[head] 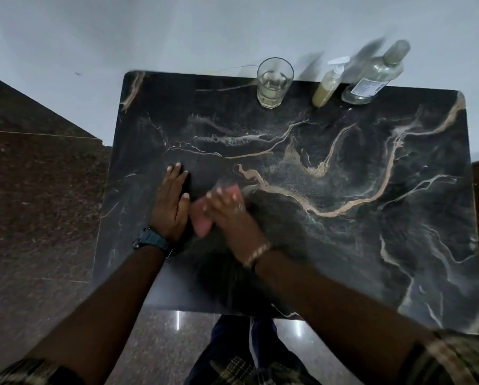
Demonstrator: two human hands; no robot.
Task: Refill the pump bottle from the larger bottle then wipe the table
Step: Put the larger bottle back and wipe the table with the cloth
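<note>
Dim indoor light is washing the dark marble table (344, 168); motion blur is smearing the right hand (227, 209), wide-angle distortion bending the edges.
</note>
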